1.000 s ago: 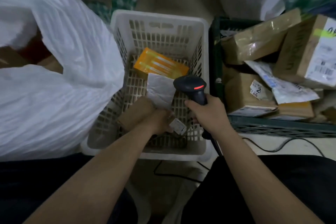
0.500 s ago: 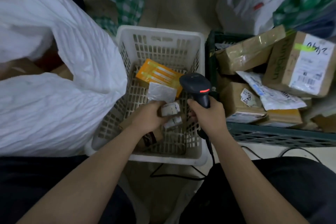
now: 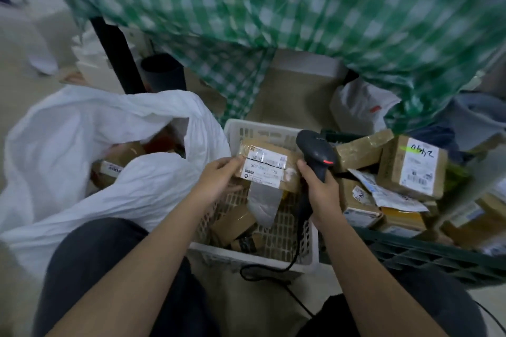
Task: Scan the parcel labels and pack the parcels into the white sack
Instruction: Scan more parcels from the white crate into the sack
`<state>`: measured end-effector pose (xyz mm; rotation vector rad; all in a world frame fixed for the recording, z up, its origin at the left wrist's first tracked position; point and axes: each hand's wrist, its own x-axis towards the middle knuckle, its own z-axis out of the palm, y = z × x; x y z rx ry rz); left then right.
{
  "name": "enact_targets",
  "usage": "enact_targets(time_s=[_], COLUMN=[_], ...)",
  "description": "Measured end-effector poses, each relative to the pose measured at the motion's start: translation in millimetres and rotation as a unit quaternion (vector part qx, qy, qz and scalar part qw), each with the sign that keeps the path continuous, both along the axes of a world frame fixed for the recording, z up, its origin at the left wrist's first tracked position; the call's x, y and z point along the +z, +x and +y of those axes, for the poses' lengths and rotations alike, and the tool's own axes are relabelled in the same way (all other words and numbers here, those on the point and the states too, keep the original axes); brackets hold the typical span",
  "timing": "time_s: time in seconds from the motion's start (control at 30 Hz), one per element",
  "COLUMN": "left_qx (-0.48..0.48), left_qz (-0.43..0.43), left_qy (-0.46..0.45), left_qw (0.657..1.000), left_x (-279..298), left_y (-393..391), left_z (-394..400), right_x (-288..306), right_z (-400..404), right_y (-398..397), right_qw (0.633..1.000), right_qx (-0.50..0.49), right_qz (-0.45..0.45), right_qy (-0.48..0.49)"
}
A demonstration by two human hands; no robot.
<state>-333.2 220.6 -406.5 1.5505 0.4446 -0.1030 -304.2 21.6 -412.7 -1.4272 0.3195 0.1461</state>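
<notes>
Left hand [image 3: 216, 180] grips a brown parcel [image 3: 269, 165] by its left edge, fingers curled under and thumb on top, holding it up over the white basket [image 3: 254, 253]. The label [image 3: 264, 168] faces up toward the camera, probably so the barcode is presented for reading.

Right hand [image 3: 321, 190] is wrapped round the handle of the black scanner [image 3: 316, 152]; its head sits just right of the parcel, touching or nearly so, red light showing. Its cable trails down over the basket's near rim to the floor.

White sack [image 3: 82, 150] lies left of the basket, mouth open toward the person, a few boxes already visible inside: handy for dropping the parcel in with the left hand.

Basket holds more small boxes and a grey pouch [image 3: 264, 201]. A green crate [image 3: 427, 257] at right is piled with labelled parcels, apparently waiting their turn.

Judgement: scan step in hand, packing not yet done for this parcel.
</notes>
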Motion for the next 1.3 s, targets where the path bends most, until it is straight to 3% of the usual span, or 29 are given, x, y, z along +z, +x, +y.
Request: enact_targets(time_s=[0.17, 0.33, 0.43, 0.7, 0.87, 1.03, 1.13, 1.3], left_qx=[-0.019, -0.09, -0.16, -0.095, -0.071, -0.121, -0.094, -0.025], left_qz=[0.012, -0.044, -0.082, -0.078, -0.074, -0.093, -0.12, -0.153], left_qy=[-0.013, -0.011, 0.077, 0.129, 0.123, 0.175, 0.22, 0.217], left_qw=[1.0, 0.995, 0.981, 0.984, 0.987, 0.973, 0.963, 0.964], left_x=[29.5, 46.0, 55.5, 65.8, 68.0, 63.2, 55.9, 45.8], left_y=[-20.7, -37.3, -44.2, -46.4, -43.7, -45.7, -42.9, -39.0], left_z=[15.2, 31.2, 30.7, 31.6, 24.2, 27.2, 34.1, 38.3], right_x=[31.3, 50.0, 59.6, 66.5, 67.6, 71.5, 73.1, 73.1], right_z=[7.2, 7.6, 9.2, 3.6, 10.7, 21.0, 22.9, 19.3], right_y=[-9.6, -13.2, -11.5, -18.4, -18.4, -12.7, -14.4, -26.4], right_qw=[0.999, 0.998, 0.999, 0.996, 0.997, 0.996, 0.993, 0.98], right_qx=[0.032, 0.043, 0.039, 0.036, 0.032, 0.017, 0.027, 0.042], right_qz=[-0.043, -0.042, -0.021, -0.06, -0.075, -0.082, -0.105, -0.147], right_qy=[-0.007, -0.026, -0.012, 0.056, -0.005, -0.026, -0.055, -0.128])
